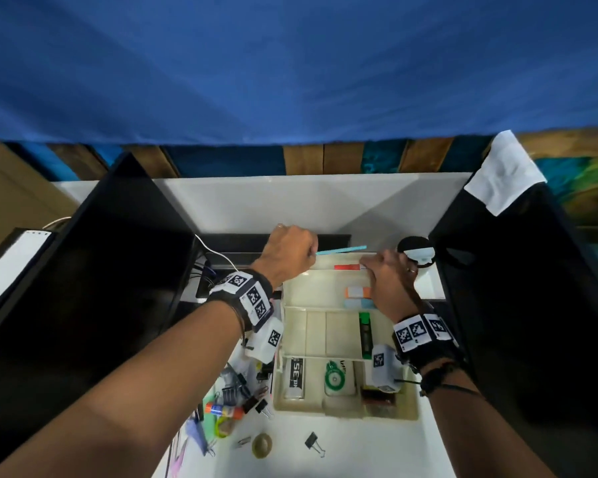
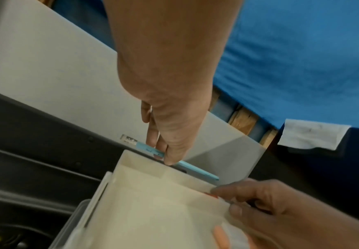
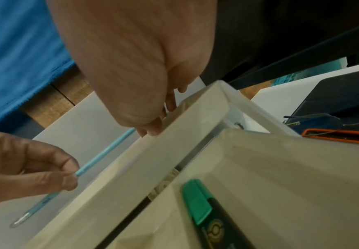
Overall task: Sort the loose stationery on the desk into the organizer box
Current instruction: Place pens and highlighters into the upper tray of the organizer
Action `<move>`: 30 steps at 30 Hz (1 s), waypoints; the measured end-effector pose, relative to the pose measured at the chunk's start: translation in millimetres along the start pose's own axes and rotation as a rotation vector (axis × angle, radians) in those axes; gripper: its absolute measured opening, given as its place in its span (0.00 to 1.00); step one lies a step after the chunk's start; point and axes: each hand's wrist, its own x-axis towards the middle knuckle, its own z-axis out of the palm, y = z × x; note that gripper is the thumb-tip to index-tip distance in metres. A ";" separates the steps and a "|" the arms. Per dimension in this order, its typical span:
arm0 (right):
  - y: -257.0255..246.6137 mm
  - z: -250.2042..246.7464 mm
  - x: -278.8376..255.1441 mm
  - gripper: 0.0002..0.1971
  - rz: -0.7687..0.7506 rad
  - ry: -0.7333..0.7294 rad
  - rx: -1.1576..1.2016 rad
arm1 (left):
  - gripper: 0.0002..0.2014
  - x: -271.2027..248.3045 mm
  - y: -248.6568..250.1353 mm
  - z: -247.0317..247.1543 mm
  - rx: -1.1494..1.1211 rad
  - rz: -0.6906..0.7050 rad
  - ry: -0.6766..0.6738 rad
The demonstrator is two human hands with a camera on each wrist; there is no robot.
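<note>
Left grip (image 1: pixel 292 248) pinches my light-blue pen (image 1: pixel 342 250) over organizer box (image 1: pixel 292 298) (far edge); right grip (image 1: pixel 387 277) pinches its rim.

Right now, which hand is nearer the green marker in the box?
Right. The right hand rests at the box's far end, just beyond the green marker. The left hand pinches a blue pen past the box's far-left corner.
</note>
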 end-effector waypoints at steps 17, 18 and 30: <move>11.0 -4.8 -13.9 0.21 -0.082 0.035 0.161 | 0.02 15.5 10.2 32.6 -0.116 -0.016 0.021; 9.5 -5.7 -15.1 0.21 -0.075 0.026 0.158 | 0.02 15.1 12.1 33.6 -0.104 -0.006 0.023; -32.0 -17.9 -62.6 0.10 -0.155 0.037 0.365 | 0.06 -82.8 -35.7 28.6 -0.528 -0.190 0.115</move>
